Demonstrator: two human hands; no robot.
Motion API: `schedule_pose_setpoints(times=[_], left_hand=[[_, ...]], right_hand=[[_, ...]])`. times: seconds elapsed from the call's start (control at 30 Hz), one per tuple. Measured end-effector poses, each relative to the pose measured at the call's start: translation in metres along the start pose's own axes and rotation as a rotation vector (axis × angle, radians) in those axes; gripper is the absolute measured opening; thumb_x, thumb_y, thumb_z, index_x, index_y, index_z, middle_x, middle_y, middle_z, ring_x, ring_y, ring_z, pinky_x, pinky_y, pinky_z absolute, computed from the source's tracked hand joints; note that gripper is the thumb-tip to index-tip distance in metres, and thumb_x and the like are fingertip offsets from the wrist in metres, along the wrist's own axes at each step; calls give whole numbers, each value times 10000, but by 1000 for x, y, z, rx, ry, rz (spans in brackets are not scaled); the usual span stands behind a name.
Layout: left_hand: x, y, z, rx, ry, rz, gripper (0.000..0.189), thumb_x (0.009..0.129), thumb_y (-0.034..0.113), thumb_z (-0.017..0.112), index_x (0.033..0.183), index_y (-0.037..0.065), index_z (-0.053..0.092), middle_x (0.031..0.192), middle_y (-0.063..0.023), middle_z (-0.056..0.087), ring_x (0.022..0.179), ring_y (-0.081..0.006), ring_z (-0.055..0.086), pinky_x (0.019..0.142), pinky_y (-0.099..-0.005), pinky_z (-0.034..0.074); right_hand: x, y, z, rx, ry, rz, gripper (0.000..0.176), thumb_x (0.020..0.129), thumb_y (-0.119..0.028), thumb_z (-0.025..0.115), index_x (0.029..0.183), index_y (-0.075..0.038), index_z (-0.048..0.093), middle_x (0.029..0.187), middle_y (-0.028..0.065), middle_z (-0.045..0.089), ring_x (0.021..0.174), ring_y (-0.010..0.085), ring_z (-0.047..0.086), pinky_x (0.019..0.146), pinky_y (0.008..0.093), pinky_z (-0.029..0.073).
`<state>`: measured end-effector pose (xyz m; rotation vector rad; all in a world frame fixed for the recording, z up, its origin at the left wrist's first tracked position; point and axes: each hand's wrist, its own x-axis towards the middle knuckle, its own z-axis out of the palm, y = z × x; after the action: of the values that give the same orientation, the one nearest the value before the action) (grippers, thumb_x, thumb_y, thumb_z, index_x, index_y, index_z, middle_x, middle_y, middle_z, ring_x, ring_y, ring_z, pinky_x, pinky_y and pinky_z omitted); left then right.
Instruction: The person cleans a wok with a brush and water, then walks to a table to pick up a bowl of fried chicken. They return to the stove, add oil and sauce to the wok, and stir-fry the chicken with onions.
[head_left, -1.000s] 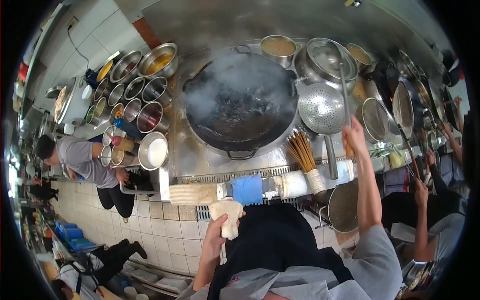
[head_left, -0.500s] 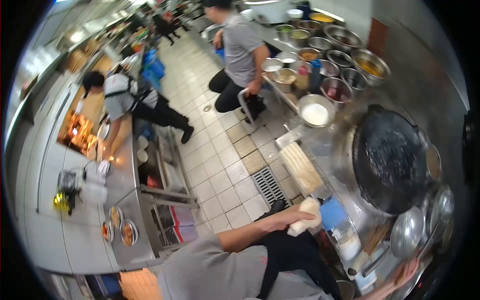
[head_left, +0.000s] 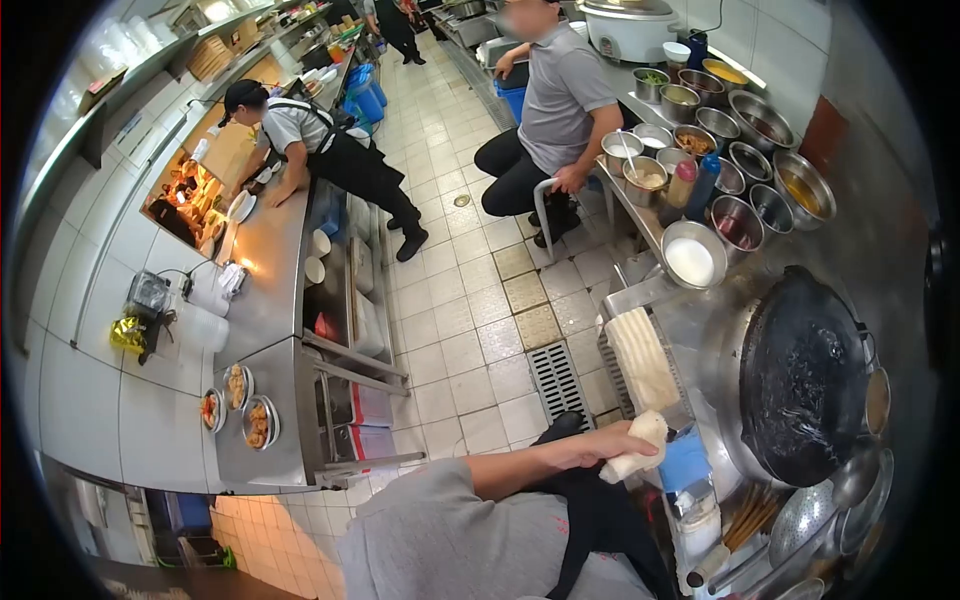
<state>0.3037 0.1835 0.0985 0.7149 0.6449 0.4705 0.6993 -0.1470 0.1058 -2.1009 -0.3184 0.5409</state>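
Toward five o'clock, near the wok at four, a bunched cloth was gripped by the left hand, the unseen right hand's state untellable; holding seemed the current step, a steady grasp being called for next.

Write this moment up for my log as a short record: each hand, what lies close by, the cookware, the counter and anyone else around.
left hand: gripping a pale cloth
right hand: not in view
nearest the grip: blue cloth
wok: dark inside; contents hard to tell
around wok: strainer, brush, bowl with white contents
counter: three dishes of food
others: person leaning over counter; person by the aisle; person farther off
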Motion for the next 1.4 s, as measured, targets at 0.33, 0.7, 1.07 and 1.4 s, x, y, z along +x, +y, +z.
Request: schedule_pose_setpoints(times=[0.33,0.7,1.07,1.4], left_hand=[[-10,8,-9,39,142,-100,432,809,196,710,1183,38,565,988,-57,653,828,-153,632,692,-291,512],[3,-1,-16,46,-15,-178,444,862,150,631,1259,-2,500,1041,-158,663,899,-216,673,672,-290,547],[-30,-23,-56,-151,134,127,416,843,199,689,1200,28,561,1054,-93,642,913,-163,638,787,-290,511],[-95,-12,-67,-221,481,328,441,787,264,740,1129,39,577,990,-69,646,881,-153,617,764,-290,495]], right_hand=[[-29,111,44,-632,91,-366,458,895,-118,519,1291,105,464,1318,270,511,1163,389,547,985,441,403],[15,21,104,-223,-27,-49,613,818,-248,682,1309,71,498,1126,209,637,1023,275,622,870,357,472],[46,-50,50,521,-351,266,531,905,-467,559,1229,-47,541,962,133,642,833,224,624,771,344,533],[311,-217,209,-846,-142,-572,504,926,-452,538,1194,-31,610,1097,195,643,930,310,627,833,397,488]])
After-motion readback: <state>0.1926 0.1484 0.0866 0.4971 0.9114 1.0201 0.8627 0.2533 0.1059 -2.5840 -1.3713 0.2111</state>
